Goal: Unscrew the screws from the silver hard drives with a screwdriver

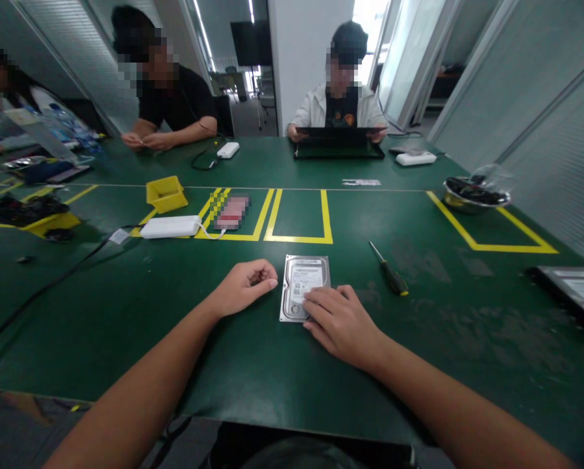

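Note:
A silver hard drive [292, 280] with a white printed label lies flat on the green table, straight in front of me. My left hand [249, 283] is just left of it, fingers loosely curled with a gap to the thumb; nothing shows in it. My right hand [338, 319] rests palm down over the drive's lower right part, fingers stretched across the label. It covers that corner. Right of the drive lies a screwdriver [392, 277] with a black and yellow handle, touched by neither hand.
Yellow tape [296, 239] marks boxes on the table [223, 378]. Beyond are a yellow bin [166, 194], a white power bank [169, 227] cabled to a phone [232, 213], and a metal bowl [475, 195] of dark parts. Another drive [578, 290] lies far right. Several people sit opposite.

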Motion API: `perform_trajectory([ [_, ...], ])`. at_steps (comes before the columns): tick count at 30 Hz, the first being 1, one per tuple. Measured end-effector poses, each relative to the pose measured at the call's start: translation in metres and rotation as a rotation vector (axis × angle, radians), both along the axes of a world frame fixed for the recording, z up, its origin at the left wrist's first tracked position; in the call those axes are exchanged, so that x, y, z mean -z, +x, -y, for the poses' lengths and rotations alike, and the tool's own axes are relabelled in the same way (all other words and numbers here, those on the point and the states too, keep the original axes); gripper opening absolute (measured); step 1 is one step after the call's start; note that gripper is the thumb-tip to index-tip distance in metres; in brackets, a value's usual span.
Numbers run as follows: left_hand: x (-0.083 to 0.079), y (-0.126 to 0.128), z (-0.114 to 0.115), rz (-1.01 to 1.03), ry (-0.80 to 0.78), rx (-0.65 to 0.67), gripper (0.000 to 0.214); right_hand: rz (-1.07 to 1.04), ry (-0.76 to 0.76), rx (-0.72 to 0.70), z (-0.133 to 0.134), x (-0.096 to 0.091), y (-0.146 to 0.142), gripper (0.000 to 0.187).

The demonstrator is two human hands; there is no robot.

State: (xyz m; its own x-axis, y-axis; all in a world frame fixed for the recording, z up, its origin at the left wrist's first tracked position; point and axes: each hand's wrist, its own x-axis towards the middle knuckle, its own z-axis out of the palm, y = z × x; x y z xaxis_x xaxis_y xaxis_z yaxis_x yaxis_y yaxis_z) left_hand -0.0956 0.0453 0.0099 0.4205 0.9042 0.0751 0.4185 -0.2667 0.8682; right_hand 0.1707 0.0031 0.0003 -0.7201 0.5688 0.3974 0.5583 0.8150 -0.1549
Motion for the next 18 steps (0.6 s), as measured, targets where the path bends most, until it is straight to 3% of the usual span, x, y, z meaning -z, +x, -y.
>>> perform_trajectory([
  [6,0.0029,0.0009,0.0019,0.144,-0.158,0.089,0.018,-0.017,-0.015,0.023,-0.0031,0.0012,0.0031,0.025],
  [18,0.0030,0.0080,0.0052,0.173,-0.233,0.154,0.017,-0.039,-0.040,0.024,-0.0060,0.0061,0.0036,0.027],
])
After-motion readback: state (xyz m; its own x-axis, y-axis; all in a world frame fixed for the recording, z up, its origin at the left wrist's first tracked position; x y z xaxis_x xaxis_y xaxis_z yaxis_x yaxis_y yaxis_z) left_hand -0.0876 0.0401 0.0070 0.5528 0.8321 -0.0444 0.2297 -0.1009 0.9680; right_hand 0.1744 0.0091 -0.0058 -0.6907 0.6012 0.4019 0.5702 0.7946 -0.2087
